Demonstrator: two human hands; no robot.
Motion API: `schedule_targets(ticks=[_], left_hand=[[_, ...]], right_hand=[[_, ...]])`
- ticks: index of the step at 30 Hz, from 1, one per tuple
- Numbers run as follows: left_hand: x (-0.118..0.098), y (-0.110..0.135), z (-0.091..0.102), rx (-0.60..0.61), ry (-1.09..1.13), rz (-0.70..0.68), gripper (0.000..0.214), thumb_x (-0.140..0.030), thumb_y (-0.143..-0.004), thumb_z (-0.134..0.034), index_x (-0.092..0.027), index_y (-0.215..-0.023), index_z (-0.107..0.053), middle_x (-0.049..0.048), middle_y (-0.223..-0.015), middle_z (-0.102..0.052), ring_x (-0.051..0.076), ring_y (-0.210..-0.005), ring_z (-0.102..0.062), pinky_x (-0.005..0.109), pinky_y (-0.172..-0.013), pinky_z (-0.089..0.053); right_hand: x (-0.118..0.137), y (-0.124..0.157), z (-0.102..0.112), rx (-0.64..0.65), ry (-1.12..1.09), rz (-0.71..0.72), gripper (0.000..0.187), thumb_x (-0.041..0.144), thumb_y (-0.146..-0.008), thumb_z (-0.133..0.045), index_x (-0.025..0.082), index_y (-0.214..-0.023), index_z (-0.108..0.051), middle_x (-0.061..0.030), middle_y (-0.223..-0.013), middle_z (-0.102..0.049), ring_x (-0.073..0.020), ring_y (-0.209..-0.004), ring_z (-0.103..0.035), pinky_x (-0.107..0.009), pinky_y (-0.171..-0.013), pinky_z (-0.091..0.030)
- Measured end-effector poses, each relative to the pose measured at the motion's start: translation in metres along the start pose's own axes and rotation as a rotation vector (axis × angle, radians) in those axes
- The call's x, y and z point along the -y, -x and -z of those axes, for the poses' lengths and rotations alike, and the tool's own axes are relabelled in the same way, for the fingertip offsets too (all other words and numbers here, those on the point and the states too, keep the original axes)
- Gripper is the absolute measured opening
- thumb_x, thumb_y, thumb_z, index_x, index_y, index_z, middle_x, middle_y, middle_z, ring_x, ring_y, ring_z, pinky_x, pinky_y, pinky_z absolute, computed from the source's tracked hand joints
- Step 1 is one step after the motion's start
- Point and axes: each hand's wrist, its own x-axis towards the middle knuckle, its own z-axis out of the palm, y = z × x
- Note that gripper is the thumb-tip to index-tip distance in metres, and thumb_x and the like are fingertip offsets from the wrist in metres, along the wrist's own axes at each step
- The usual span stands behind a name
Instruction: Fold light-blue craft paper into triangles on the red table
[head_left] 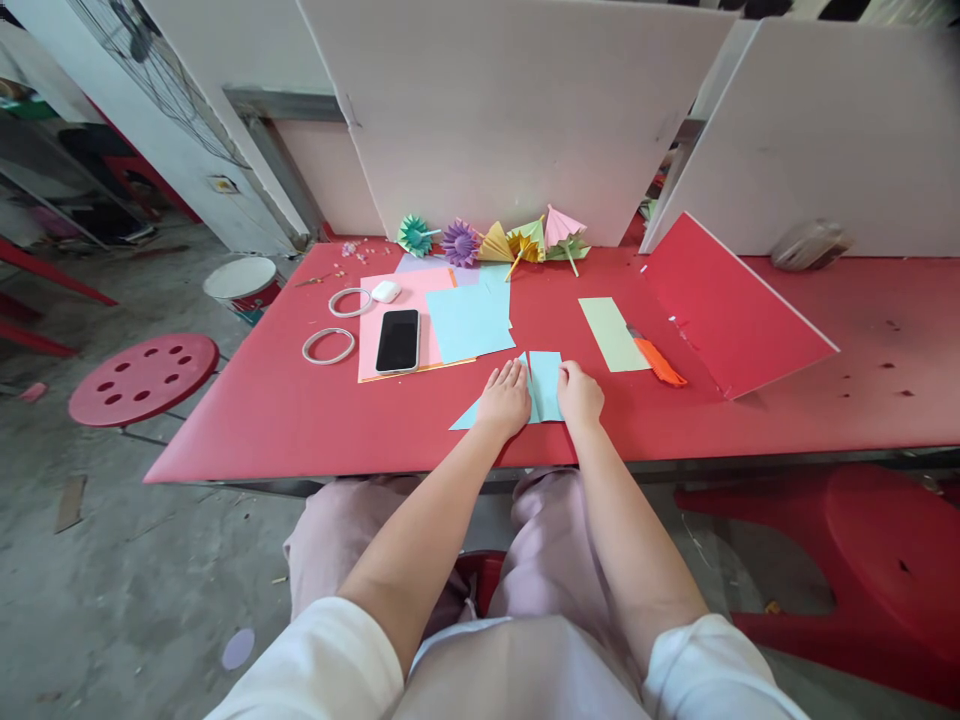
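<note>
A light blue paper piece (pixel 545 385), partly folded, lies near the front edge of the red table (pixel 300 410). My left hand (pixel 505 398) rests flat on its left part, fingers stretched forward. My right hand (pixel 579 393) presses on the paper's right edge with fingers curled down. A second light blue sheet (pixel 469 320) lies just beyond, on a pink sheet (pixel 369 340).
A black phone (pixel 398 340), a white earbud case (pixel 385 291) and two tape rings (pixel 328 345) sit at the left. A pale green strip (pixel 613 334) and orange cutter (pixel 658 362) lie right. Several paper umbrellas (pixel 525 238) line the back board. A red panel (pixel 731 310) leans right; red stool (pixel 142 378) left.
</note>
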Motion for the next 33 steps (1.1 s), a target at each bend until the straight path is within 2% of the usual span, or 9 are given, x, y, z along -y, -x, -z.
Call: schedule_targets(ticks=[5,11,17,33], left_hand=[[0.000,0.001,0.000,-0.014,-0.002,-0.002,0.051,-0.022,-0.089,-0.023,-0.006,-0.137,-0.030,0.0103,-0.145,-0.026,0.019,-0.134,-0.020,0.037,-0.110,-0.016],[-0.001,0.002,0.000,-0.025,-0.004,-0.007,0.051,-0.021,-0.088,-0.024,-0.006,-0.137,-0.029,0.0110,-0.145,-0.026,0.019,-0.135,-0.019,0.037,-0.110,-0.016],[0.000,0.002,0.000,-0.023,-0.014,-0.019,0.051,-0.021,-0.089,-0.023,-0.005,-0.137,-0.029,0.0114,-0.145,-0.026,0.020,-0.134,-0.020,0.036,-0.110,-0.016],[0.001,0.002,0.000,-0.027,-0.013,-0.020,0.051,-0.023,-0.089,-0.023,-0.007,-0.137,-0.030,0.0106,-0.145,-0.027,0.019,-0.135,-0.020,0.036,-0.110,-0.016]], right_hand=[[-0.005,0.008,0.004,0.019,0.000,-0.007,0.035,0.041,-0.090,-0.031,0.026,-0.115,-0.051,-0.0063,-0.092,-0.067,-0.0194,-0.080,-0.061,-0.026,-0.060,-0.038],[-0.006,0.013,0.005,0.056,0.017,-0.011,0.034,0.034,-0.089,-0.036,0.028,-0.121,-0.046,-0.0043,-0.089,-0.067,-0.0183,-0.080,-0.061,-0.025,-0.061,-0.039],[-0.005,0.014,0.002,0.039,0.055,0.001,0.034,0.031,-0.090,-0.034,0.028,-0.122,-0.044,-0.0054,-0.088,-0.067,-0.0186,-0.077,-0.061,-0.025,-0.060,-0.039],[-0.004,0.015,0.004,0.044,0.052,0.014,0.032,0.029,-0.090,-0.035,0.027,-0.120,-0.047,-0.0059,-0.091,-0.068,-0.0183,-0.078,-0.062,-0.024,-0.059,-0.038]])
